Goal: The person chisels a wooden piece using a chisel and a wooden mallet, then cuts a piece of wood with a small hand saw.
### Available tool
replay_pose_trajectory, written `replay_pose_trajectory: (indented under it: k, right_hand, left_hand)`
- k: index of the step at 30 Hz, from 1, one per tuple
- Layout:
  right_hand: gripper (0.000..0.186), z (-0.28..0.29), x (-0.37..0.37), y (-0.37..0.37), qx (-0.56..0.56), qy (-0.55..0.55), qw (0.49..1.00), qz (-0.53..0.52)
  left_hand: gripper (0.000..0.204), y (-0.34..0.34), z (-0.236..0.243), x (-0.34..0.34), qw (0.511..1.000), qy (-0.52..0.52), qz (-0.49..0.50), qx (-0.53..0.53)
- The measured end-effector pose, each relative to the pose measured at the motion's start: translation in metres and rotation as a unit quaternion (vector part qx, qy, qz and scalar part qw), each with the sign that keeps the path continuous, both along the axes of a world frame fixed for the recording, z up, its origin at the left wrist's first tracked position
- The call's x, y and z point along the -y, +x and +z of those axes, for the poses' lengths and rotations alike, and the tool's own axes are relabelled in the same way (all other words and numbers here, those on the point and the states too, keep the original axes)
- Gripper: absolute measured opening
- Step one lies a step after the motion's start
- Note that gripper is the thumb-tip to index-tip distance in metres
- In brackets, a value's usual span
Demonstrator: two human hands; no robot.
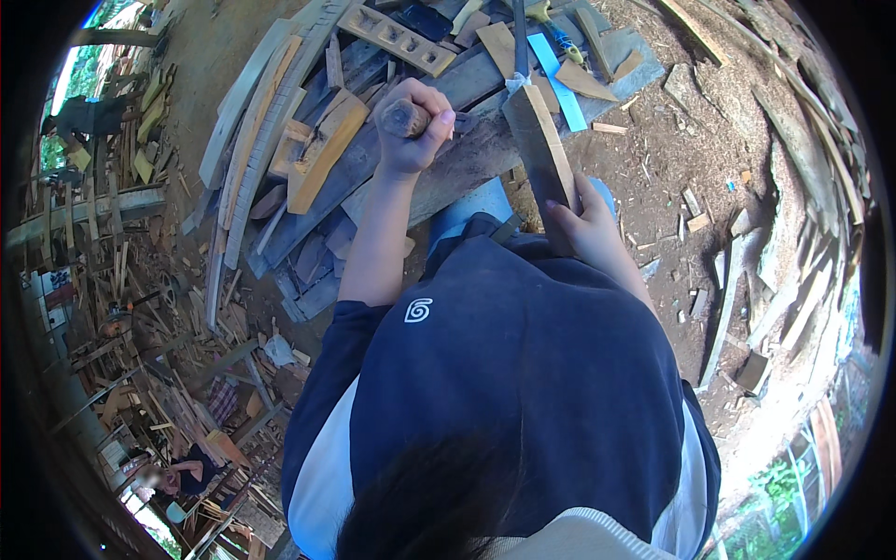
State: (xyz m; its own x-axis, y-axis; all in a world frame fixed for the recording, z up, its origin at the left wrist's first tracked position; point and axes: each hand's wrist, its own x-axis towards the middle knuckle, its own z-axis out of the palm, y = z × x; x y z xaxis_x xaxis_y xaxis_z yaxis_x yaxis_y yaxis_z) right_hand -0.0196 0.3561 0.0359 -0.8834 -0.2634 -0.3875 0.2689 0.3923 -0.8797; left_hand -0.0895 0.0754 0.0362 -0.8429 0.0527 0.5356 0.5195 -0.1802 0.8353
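Background of a woodworking yard. Stacked curved planks (252, 140) lie at upper left beside a carved board with rectangular cut-outs (397, 37). A pale blue strip (557, 79) rests among offcuts on the grey workbench (448, 168). Wood scraps (168, 373) litter the ground at left; sawdust-covered earth (672, 159) spreads right.
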Motion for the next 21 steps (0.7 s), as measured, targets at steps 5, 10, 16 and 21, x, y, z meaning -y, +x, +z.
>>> replay_pose_trajectory:
  k: [5, 10, 16, 21]
  right_hand:
    - [0.049, -0.018, -0.005, 0.001, -0.022, -0.014, 1.000, -0.011]
    - [0.045, -0.020, -0.007, -0.001, -0.004, -0.015, 1.000, -0.004]
    - [0.045, -0.029, -0.009, -0.002, -0.004, -0.029, 0.999, -0.014]
    - [0.045, -0.022, -0.005, -0.006, 0.005, -0.003, 1.000, -0.002]
  left_hand:
    - [0.016, -0.002, 0.020, -0.007, 0.992, -0.089, -0.058, 0.075]
    - [0.020, 0.000, -0.003, -0.012, 0.994, 0.082, 0.067, 0.015]
    - [0.019, 0.000, -0.016, 0.000, 0.982, 0.114, 0.138, -0.065]
    - [0.020, 0.002, -0.012, 0.003, 0.987, 0.118, 0.092, -0.055]
